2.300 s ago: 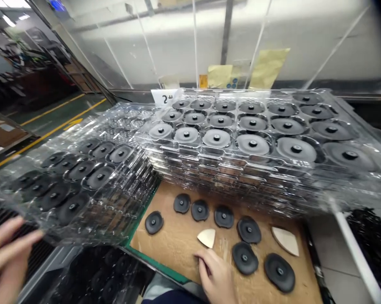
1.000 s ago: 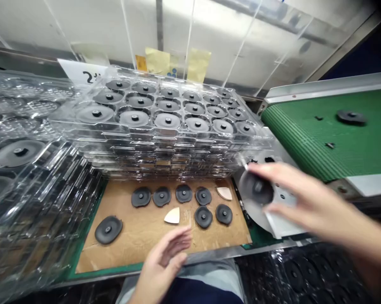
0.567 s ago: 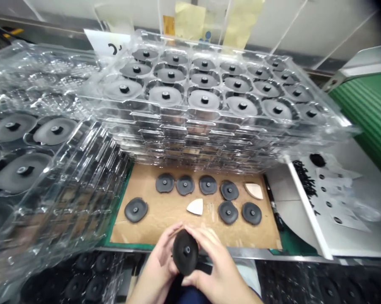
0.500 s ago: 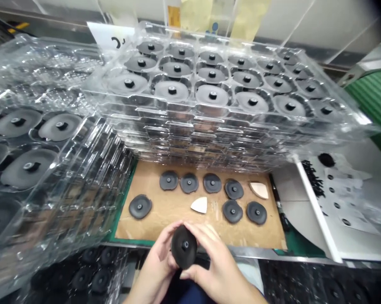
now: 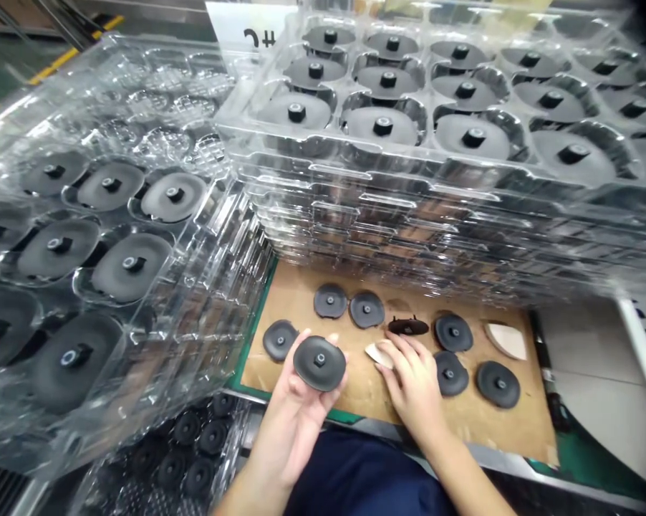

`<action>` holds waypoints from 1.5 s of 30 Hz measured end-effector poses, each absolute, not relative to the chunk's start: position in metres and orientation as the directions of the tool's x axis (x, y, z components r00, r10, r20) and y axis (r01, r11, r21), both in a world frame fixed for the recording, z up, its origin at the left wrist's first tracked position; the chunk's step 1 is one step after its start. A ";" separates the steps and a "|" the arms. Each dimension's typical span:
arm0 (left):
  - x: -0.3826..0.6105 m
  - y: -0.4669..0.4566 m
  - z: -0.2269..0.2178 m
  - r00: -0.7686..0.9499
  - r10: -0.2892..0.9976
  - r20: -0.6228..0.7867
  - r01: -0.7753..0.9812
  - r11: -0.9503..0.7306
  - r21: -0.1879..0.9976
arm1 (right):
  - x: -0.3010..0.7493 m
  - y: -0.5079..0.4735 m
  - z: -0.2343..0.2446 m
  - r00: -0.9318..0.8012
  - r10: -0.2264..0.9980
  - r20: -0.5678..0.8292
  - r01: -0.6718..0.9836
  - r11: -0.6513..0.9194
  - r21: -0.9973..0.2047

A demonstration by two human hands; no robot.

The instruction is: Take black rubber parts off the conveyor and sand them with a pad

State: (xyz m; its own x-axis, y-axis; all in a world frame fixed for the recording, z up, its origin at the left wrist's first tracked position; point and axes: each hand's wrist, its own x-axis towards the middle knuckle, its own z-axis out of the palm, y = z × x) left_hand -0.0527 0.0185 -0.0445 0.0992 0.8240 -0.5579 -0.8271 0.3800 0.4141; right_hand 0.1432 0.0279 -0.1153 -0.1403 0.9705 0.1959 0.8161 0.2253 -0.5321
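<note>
My left hand is raised palm up over the near edge of the brown board, its fingertips holding a black round disc with a small centre hub. My right hand reaches onto the board, with its fingers on another black disc that is tipped up on edge. A cream wedge-shaped piece lies partly under that hand. Several more black discs lie flat on the board, among them one to the left and one at the right.
A tall stack of clear plastic trays loaded with discs stands behind the board. A second tilted stack of trays fills the left. A second cream wedge lies at the board's right. More discs sit in a tray below.
The disc that both hands held is now in my left hand alone. My right hand has moved onto the board and tipped one lying disc up on edge. The view has moved closer.
</note>
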 end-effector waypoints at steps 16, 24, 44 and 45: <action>-0.030 0.022 -0.019 -0.089 0.832 -0.548 -0.739 0.314 0.596 | 0.107 0.024 0.000 -0.216 0.914 0.343 0.628 0.400 -0.668; -0.025 0.019 -0.012 -0.049 0.858 -0.511 -0.758 0.301 0.578 | 0.114 0.018 0.005 -0.203 0.900 0.386 0.655 0.418 -0.629; -0.024 0.000 -0.004 0.164 0.878 -0.449 -0.756 0.404 0.515 | 0.149 0.038 0.006 -0.307 0.844 0.440 0.389 0.534 -0.751; -0.025 -0.002 -0.004 0.181 0.881 -0.437 -0.753 0.410 0.514 | 0.153 0.036 0.008 -0.313 0.845 0.432 0.380 0.529 -0.759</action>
State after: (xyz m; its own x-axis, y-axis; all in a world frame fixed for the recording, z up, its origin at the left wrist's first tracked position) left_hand -0.0251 -0.0018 -0.0042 0.1814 0.8812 -0.4365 -0.7532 0.4099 0.5144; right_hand 0.1525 0.0363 0.0079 -0.3134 0.8455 0.4324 0.3799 0.5289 -0.7589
